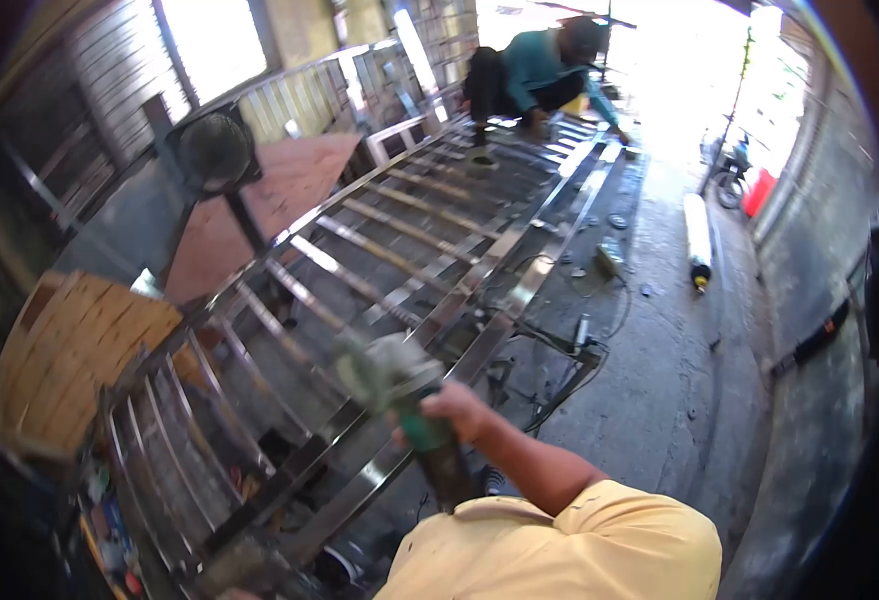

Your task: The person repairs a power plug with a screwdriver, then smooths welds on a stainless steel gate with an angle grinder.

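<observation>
My right hand (pixel 457 410) is closed around the green body of an angle grinder (pixel 428 437), whose grey head and disc end are smeared by motion. The grinder overlaps the near part of a long metal frame (pixel 505 245) made of shiny square tubes with several parallel crossbars. Its dark rear end points back toward my yellow shirt (pixel 560 550). My left hand does not show.
A co-worker in a teal top (pixel 540 70) crouches at the frame's far end. Cables and tools (pixel 585 350) lie on the concrete floor (pixel 660 400) to the right, with a white cylinder (pixel 698 235) farther off. Wooden boards (pixel 80 350) and a round-faced fan-like unit (pixel 212 150) stand left.
</observation>
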Motion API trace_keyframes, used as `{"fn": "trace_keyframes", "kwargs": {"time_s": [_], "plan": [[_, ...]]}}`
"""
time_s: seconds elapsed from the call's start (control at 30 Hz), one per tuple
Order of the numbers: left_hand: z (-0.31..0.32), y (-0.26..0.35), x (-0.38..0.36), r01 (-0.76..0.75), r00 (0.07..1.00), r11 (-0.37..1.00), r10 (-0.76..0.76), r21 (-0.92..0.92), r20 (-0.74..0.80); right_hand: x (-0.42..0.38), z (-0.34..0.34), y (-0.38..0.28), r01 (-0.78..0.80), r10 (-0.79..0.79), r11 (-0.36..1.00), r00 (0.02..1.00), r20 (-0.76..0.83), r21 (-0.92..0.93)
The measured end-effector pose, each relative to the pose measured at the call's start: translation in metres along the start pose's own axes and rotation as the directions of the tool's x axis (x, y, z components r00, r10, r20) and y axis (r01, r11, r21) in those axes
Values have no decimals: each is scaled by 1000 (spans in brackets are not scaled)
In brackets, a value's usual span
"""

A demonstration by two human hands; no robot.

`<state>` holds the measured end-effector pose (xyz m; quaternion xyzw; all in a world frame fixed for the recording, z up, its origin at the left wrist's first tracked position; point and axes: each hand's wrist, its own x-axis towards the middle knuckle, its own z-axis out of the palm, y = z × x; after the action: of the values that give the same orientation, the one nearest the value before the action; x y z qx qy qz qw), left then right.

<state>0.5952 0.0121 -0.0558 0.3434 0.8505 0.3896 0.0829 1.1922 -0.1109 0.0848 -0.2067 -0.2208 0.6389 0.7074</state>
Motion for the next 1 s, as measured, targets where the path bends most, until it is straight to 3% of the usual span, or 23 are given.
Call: {"fn": "trace_keyframes", "kwargs": {"time_s": [0.03,0.1,0.13,0.17,0.2,0.23,0.27,0.33,0.43,0.53,0.57,0.7,0.73,0.8,0.87,0.9,0.93,0.97,1.0], "plan": [[18,18,-22,-250,968,968,250,7,15,-1,-43,5,-48,37,992,995,91,121],[47,91,-105,-647,758,758,651,-86,38,-14,-57,-9,26,-59,967,991,123,252],[52,142,-166,-643,720,731,679,-228,143,-20,-64,-16,51,-79,967,992,102,249],[45,181,-214,-657,581,687,724,-311,372,-27,-69,-23,83,-105,966,991,79,244],[58,196,-253,-496,423,649,761,-577,493,-31,-72,-30,121,-138,964,989,55,237],[50,224,-293,-502,202,576,803,-645,560,-32,-72,-38,135,-148,968,988,43,211],[58,231,-323,-370,4,615,750,-696,661,-31,-71,-45,154,-156,983,988,9,96],[62,259,-381,-136,-251,550,785,-824,566,-27,-66,-62,198,-209,971,975,-72,-131],[46,306,-442,-31,-88,745,662,-666,744,-3,-43,-64,190,-323,908,885,-335,-373],[52,337,-442,-180,-11,814,559,-552,829,32,-53,-59,175,-452,783,819,-354,-597],[83,324,-435,-85,-49,827,554,-556,831,40,-52,-61,137,-456,755,812,-365,-641],[100,340,-419,-152,-13,737,665,-659,747,74,-50,-59,1,-463,670,782,-418,-742],[110,339,-409,-99,-60,739,665,-667,745,81,-53,-57,-32,-460,654,776,-431,-756],[132,344,-386,24,-134,743,665,-668,735,90,-67,-50,55,-409,732,832,-374,-679],[153,349,-360,31,-231,780,615,-626,754,96,-79,-44,94,-331,806,891,-312,-585],[150,360,-354,35,-272,789,598,-614,754,96,-81,-47,25,-132,898,968,-214,-439],[150,368,-346,33,-307,801,577,-597,757,99,-88,-45,4,-86,929,975,-203,-371],[161,370,-336,-91,-324,801,538,-591,779,102,-95,-41,-23,-36,954,981,-189,-299],[157,377,-343,-160,-231,774,574,-612,786,107,-101,-37,-53,14,973,985,-171,-223]]}}
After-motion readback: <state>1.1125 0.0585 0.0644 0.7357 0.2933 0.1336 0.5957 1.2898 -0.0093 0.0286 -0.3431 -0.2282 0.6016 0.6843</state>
